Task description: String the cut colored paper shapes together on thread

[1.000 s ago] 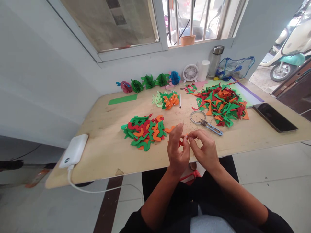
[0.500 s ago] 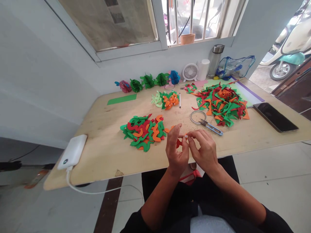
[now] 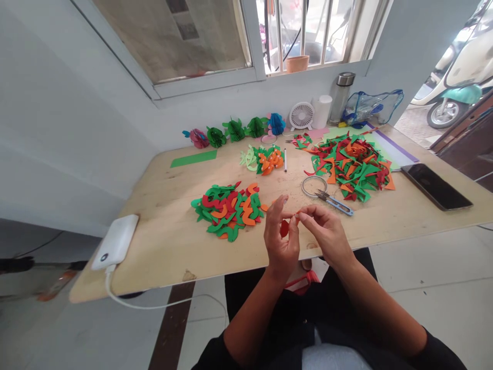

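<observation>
Over the table's front edge, my left hand (image 3: 282, 236) and my right hand (image 3: 327, 231) meet at the fingertips. Both pinch a small orange paper piece (image 3: 298, 214), mostly covered by the fingers. A red paper piece (image 3: 284, 229) shows through the gap in my left hand; whether it is held or lies behind is unclear. To the left lies a heap of curved green, red and orange paper cutouts (image 3: 231, 208). Blue-handled thread snips (image 3: 335, 202) rest beyond my right hand, their tips over a grey ring (image 3: 308, 192), possibly a tape roll.
A large pile of paper scraps (image 3: 354, 164) covers the right side, with a phone (image 3: 439, 186) beside it. Honeycomb paper shapes (image 3: 234, 129), a small fan (image 3: 301, 115) and a glass bottle (image 3: 341, 100) line the wall. A white power bank (image 3: 115, 241) with a cable sits at left.
A small white bit at the fingertips no longer shows; orange paper shows there now. My right hand has turned slightly, its fingers bunched closer to my left fingertips.
</observation>
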Available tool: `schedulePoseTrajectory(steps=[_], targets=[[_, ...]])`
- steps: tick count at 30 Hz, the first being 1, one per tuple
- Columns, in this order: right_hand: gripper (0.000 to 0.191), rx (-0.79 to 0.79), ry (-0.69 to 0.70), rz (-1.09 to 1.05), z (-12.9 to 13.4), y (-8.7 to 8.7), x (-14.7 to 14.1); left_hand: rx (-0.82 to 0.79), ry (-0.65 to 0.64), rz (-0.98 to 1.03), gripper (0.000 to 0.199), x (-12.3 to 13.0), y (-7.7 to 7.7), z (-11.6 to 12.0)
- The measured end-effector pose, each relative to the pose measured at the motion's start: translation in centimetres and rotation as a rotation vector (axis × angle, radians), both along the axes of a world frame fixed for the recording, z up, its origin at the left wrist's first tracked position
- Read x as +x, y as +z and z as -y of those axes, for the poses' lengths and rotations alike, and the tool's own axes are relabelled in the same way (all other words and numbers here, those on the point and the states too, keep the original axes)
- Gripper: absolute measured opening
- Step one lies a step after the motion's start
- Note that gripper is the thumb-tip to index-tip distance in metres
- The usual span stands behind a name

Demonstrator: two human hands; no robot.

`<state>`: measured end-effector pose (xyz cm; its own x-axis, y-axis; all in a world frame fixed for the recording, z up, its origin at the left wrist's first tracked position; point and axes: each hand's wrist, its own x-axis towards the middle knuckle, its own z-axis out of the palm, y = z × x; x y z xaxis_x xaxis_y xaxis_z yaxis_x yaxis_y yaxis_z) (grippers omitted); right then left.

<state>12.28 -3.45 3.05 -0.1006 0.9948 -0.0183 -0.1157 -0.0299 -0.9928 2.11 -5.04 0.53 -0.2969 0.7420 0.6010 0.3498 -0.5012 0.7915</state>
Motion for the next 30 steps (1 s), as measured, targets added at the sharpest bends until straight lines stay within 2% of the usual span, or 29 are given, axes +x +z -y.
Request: schedulePoseTrajectory(steps=[6, 21, 30], targets=[[0.016, -0.007, -0.046, -0.057, -0.6, -0.4, -0.1, -0.028, -0.041, -0.006, 0.041, 0.1, -0.1, -0.1], [0.022, -0.197, -0.046, -0.331, -2.1, -1.4, -0.3, -0.119, -0.044, 0.066, 0.042, -1.1, -0.4, -1.0], [0.023, -0.079, -0.027, -0.125, -3.2, -1.7, -0.4, -0.172, -0.038, 0.040, 0.042, -1.2, -0.5, -1.6]])
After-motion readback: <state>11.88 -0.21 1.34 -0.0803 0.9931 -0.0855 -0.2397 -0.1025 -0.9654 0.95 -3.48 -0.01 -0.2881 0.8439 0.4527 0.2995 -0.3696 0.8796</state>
